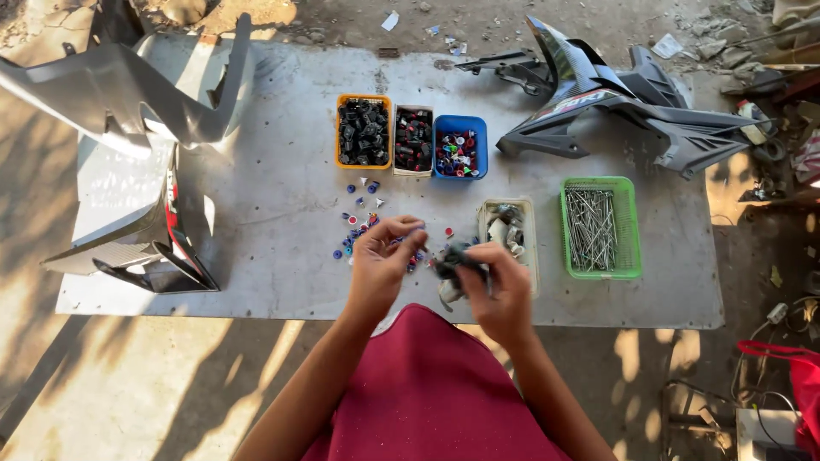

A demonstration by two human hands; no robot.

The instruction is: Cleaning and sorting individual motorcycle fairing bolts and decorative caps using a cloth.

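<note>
Gripping perhaps a dark part [451,259]

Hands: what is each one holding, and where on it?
Right hand grips a dark part around its body. Left hand pinches something too small to identify.

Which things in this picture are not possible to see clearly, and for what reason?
- Head view: the small dark part in the right hand is mostly wrapped by its fingers; its kind cannot be told.
- What the left hand pinches is too small to make out.
- The loose small caps on the table are partly hidden behind both hands.
- The grey panel is cut off by the left and top edges.
</note>
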